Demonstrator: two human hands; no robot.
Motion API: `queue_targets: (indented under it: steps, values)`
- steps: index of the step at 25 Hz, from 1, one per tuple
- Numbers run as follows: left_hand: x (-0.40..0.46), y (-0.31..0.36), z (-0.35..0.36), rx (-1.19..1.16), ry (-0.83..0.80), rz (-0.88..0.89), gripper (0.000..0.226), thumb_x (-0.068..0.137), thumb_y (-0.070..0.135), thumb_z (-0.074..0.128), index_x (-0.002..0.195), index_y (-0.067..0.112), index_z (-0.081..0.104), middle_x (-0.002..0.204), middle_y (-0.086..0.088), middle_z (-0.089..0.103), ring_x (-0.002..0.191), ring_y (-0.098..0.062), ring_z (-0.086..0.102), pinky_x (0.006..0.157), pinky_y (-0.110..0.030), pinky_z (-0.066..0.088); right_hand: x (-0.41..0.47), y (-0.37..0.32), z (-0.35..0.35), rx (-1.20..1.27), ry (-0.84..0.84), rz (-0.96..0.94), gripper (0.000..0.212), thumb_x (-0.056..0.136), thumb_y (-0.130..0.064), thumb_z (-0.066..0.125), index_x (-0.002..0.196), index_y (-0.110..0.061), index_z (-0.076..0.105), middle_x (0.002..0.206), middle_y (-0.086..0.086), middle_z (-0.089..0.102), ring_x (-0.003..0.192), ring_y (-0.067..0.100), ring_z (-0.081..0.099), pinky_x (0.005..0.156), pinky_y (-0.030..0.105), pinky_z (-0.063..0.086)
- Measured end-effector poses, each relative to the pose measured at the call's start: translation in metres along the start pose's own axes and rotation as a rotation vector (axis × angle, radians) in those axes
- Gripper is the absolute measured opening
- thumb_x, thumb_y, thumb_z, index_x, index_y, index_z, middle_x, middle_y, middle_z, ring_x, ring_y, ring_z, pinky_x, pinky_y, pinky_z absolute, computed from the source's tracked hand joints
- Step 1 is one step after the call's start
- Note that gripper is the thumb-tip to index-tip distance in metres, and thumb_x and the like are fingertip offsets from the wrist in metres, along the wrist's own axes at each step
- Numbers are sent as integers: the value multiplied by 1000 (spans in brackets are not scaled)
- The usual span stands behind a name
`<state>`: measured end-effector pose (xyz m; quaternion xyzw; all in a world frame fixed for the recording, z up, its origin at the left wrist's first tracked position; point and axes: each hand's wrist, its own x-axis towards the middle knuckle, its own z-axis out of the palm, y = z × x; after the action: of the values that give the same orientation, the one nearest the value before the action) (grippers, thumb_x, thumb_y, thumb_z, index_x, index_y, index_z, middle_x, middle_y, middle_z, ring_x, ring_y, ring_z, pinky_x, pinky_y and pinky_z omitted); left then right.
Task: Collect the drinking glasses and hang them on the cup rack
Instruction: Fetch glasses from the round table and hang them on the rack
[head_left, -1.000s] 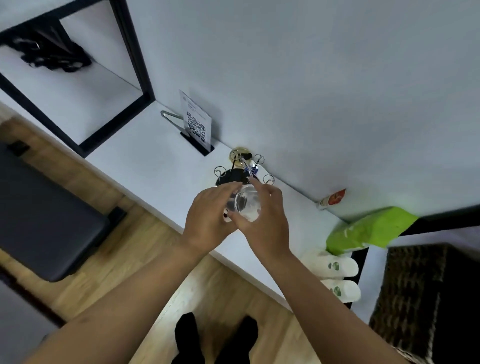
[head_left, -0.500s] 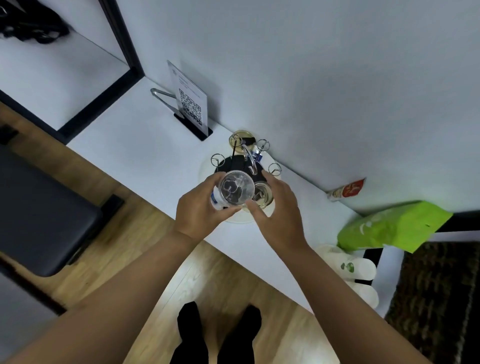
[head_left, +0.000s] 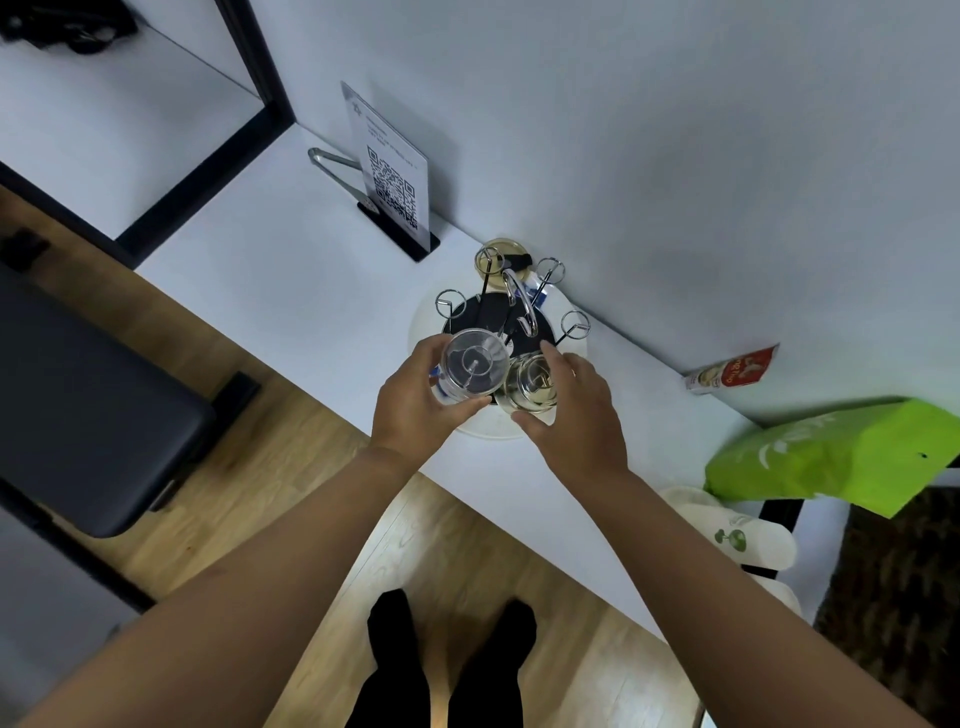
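I am looking almost straight down on the cup rack (head_left: 511, 332), which stands on a round white tray (head_left: 483, 423) close to the back edge of the white counter (head_left: 291, 270), against the wall. My left hand (head_left: 415, 410) wraps a clear drinking glass (head_left: 474, 364) from the side, fingers curled round its wall, thumb on the near side. The glass is inverted, base toward me, so its long axis runs near vertical, and through the base I can see a wire prong inside it. I judge the glass is partly threaded over that peg, on the rack's front left side, but I cannot tell whether it is fully seated.

A second glass (head_left: 530, 387) sits mouth down just to the right, touching or nearly touching the first. My right hand (head_left: 571, 410) cups it loosely, fingers spread round its far and near sides; I cannot tell whether it presses the glass or only steadies it.

Four looped prongs at the back of the rack are bare. The whole matter turns on keeping the left glass's axis in line with its peg as it goes down, clear of its neighbour. Both forearms reach in from the near edge, wrists bent downward, the left hand slightly higher.
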<state>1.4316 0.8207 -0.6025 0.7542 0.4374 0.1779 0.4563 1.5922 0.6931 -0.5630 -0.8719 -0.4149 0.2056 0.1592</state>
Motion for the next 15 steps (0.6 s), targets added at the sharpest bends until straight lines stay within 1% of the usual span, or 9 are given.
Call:
queue_targets:
  steps: [2,5,9,11,13,15]
  values:
    - [0,-6,5,6,-18,-11,79,69,43,94,133,38,48,121,23,63,114,-7,64,98,-34,57,3,0,3,-1,20,4,83,89,-35,80,158,-27,35,149,5,49,131,29,49,97,49,55]
    - [-1,-12,11,-15,-8,-21,79,70,40,95,133,39,47,121,26,60,114,-4,61,99,-34,56,4,-1,6,15,33,12,78,91,-31,79,157,-26,37,148,6,49,129,29,51,96,49,55]
    - [0,-12,13,9,-3,-27,77,70,43,94,131,42,46,115,42,55,108,5,56,97,-32,56,6,1,7,17,40,16,76,90,-28,79,156,-25,39,147,7,51,129,30,52,95,48,56]
    - [-4,-13,12,23,-5,-27,77,70,44,93,130,42,46,113,47,52,108,8,53,98,-32,56,6,0,7,13,42,21,78,90,-28,79,156,-25,38,147,6,51,129,30,52,94,46,55]
    - [-9,-13,10,32,0,-36,77,71,46,92,131,44,44,112,48,51,108,9,53,96,-31,56,4,-1,7,18,36,18,81,89,-28,79,157,-26,37,147,5,50,130,29,51,94,43,53]
    - [-14,-11,8,29,-3,-54,80,70,47,92,133,46,42,115,44,53,110,6,54,98,-31,54,3,-1,7,35,18,11,85,88,-28,80,159,-29,33,149,5,48,131,30,50,95,44,52]
